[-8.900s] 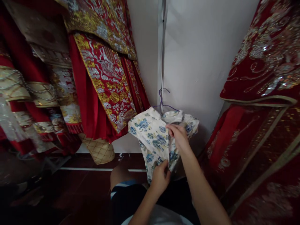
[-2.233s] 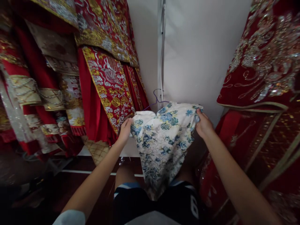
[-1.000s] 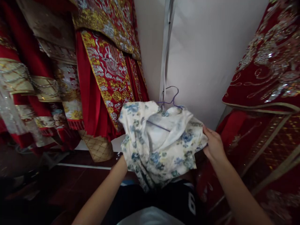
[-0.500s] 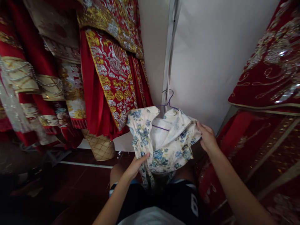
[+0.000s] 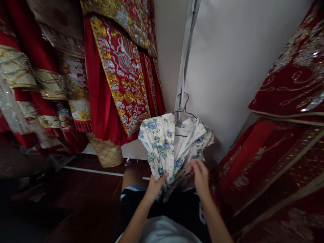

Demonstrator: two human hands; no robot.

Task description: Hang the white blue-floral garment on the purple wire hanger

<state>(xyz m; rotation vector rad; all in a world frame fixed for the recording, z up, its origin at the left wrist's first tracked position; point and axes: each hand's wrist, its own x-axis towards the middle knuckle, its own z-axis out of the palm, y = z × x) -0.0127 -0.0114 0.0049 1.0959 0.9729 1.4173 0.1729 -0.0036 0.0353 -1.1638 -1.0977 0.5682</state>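
A white short-sleeved blouse (image 5: 165,143) with blue and yellow flowers hangs in front of me on a purple hanger (image 5: 186,103). Its front is parted, showing the pale inside and the hanger's bottom bar. My left hand (image 5: 155,187) pinches the lower front edge, thumb on top. Close against the lower part of the other front panel is my right hand (image 5: 201,175); its fingers are curled together and a little blurred. Whether cloth lies between those fingers is hidden. The blouse's lower end bunches between my hands.
Red embroidered costumes (image 5: 124,74) hang at the left, brushing close to the blouse. More red beaded garments (image 5: 291,87) hang at the right. A whitish vertical pole (image 5: 186,50) stands by the grey wall (image 5: 222,60). A metal rail (image 5: 93,170) runs low over dark red floor tiles.
My right hand has left the blouse's sleeve and come inward and down to its front. The front panels have swung closer together. My left hand still holds the lower edge, slightly lower.
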